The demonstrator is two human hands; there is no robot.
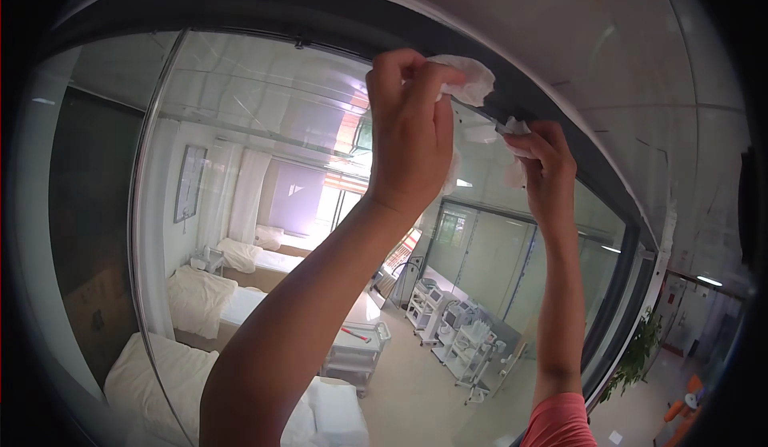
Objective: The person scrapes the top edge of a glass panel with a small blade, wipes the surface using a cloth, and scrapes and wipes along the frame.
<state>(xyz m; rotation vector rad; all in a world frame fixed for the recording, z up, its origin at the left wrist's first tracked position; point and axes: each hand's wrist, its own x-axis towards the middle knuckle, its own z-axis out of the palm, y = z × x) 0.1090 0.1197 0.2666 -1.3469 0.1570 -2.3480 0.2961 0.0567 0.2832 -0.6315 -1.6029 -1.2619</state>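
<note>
Both of my arms are raised to the dark top frame (320, 7) of a large glass window. My left hand (412, 131) pinches a crumpled white tissue (472, 80), which spreads out to the right against the frame. Lower and further right, my right hand (550, 167) has its fingers closed on a second bunched white tissue (517, 128) by the lower edge of the frame. Faint reflections of the hands show in the glass (496, 167) just behind them.
Through the glass I see beds with pale bedding (160, 375), a metal trolley (352, 351) and white equipment carts (436, 311). A vertical metal-edged glass panel (144, 167) stands at left. A green plant (636, 355) is at lower right, near an orange object (684, 407).
</note>
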